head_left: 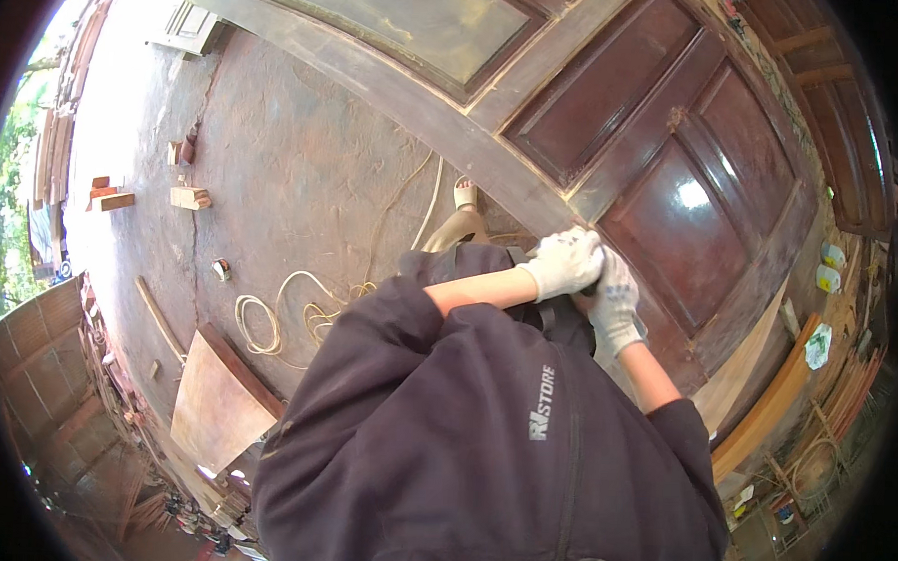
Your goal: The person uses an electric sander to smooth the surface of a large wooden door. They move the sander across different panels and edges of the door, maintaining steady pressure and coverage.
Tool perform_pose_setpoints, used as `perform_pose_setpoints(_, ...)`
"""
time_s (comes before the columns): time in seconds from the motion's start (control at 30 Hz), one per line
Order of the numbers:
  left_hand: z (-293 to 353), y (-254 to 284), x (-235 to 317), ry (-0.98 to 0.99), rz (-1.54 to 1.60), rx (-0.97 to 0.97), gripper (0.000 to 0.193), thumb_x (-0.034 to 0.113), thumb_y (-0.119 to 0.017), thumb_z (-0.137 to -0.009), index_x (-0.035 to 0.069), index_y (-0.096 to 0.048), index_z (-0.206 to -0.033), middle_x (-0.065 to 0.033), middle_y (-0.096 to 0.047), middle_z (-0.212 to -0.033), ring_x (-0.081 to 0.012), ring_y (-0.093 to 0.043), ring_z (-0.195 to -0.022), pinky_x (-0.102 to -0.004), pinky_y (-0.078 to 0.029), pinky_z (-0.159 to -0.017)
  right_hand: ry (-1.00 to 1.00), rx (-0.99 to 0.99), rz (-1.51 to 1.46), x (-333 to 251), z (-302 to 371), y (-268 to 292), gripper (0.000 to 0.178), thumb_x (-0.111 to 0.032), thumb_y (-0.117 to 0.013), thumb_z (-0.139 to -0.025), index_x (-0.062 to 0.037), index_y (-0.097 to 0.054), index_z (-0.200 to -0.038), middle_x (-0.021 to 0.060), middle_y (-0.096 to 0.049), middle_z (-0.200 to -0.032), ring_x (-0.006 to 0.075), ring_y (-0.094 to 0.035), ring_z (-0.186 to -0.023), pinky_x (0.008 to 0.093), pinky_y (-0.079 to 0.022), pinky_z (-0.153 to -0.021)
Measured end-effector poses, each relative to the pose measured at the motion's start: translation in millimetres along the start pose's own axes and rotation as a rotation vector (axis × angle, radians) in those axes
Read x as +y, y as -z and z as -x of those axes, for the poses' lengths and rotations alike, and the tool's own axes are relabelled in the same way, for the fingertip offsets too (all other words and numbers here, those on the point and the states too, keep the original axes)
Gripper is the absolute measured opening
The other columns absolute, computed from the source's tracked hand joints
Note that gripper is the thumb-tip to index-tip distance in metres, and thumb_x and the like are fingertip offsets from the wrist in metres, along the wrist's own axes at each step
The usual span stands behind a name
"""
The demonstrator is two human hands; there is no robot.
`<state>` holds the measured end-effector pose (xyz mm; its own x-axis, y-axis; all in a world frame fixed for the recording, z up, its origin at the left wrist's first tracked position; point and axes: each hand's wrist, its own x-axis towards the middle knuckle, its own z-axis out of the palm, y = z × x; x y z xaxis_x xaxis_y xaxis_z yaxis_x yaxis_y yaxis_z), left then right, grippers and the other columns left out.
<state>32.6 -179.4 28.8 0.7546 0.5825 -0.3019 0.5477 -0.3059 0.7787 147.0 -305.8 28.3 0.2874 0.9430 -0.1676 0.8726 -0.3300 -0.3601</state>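
Observation:
A large dark brown panelled wooden door (662,120) lies in front of me, with pale, dull patches along its rails and a glossy panel near my hands. My left hand (566,263), in a white knitted glove, is closed at the near edge of the door. Right beside it is my right hand (618,301), gloved the same way and with its fingers curled in. A small dark bit shows between the two gloves. What either hand grips is hidden, and I cannot tell whether both hold the same thing.
Coiled pale hose (257,325) and cord lie on the concrete floor to my left, near a wooden board (219,401). Farther left are wood blocks (190,197) and a small can (221,269). Planks (772,391) lean at the right, by a white plastic jug (829,279).

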Motion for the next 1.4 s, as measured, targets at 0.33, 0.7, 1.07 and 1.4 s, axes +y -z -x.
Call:
perform_pose_setpoints(0.33, -45, 190, -200, -0.268, -0.475, 0.486, 0.013, 0.009, -0.065, -0.080, 0.005, -0.065, -0.093, -0.0208, -0.067, -0.095, -0.0396, -0.065, -0.092, -0.0467, -0.053, -0.085, 0.253, 0.135, -0.102, -202, -207, -21, 0.032, -0.022, -0.068, -0.081, -0.0040, -0.060, -0.106, 0.0153, -0.069, -0.099, 0.0302, -0.070, -0.093, 0.0427, -0.057, -0.075)
perform_pose_setpoints(0.7, -58, 153, -204, 0.122, 0.150, 0.256, 0.041, 0.030, -0.039, -0.106, -0.003, -0.064, -0.113, -0.0229, -0.068, -0.115, -0.0361, -0.064, -0.103, -0.0436, -0.049, -0.094, 0.229, 0.169, -0.038, -156, -170, -34, 0.037, -0.025, -0.068, -0.085, -0.0018, -0.058, -0.112, 0.0129, -0.068, -0.100, 0.0257, -0.069, -0.089, 0.0414, -0.056, -0.071)
perform_pose_setpoints(1.07, -34, -8, 11, 0.183, 0.155, -0.156, 0.050, 0.040, -0.041, -0.103, 0.002, -0.060, -0.128, -0.0297, -0.063, -0.123, -0.0485, -0.057, -0.120, -0.0526, -0.043, -0.104, -0.073, 0.178, -0.064, -5, -1, 18, 0.085, -0.045, -0.085, -0.069, -0.0080, -0.052, -0.138, 0.0132, -0.061, -0.131, 0.0313, -0.058, -0.124, 0.0442, -0.046, -0.105)
perform_pose_setpoints(1.4, -45, 96, -78, 0.048, 0.288, 0.145, 0.038, 0.033, -0.047, -0.102, 0.000, -0.064, -0.111, -0.0301, -0.065, -0.116, -0.0477, -0.059, -0.110, -0.0521, -0.047, -0.096, 0.089, 0.240, -0.185, -101, -117, 8, 0.073, -0.044, -0.088, -0.056, -0.0071, -0.058, -0.112, 0.0116, -0.064, -0.100, 0.0296, -0.065, -0.095, 0.0429, -0.052, -0.083)
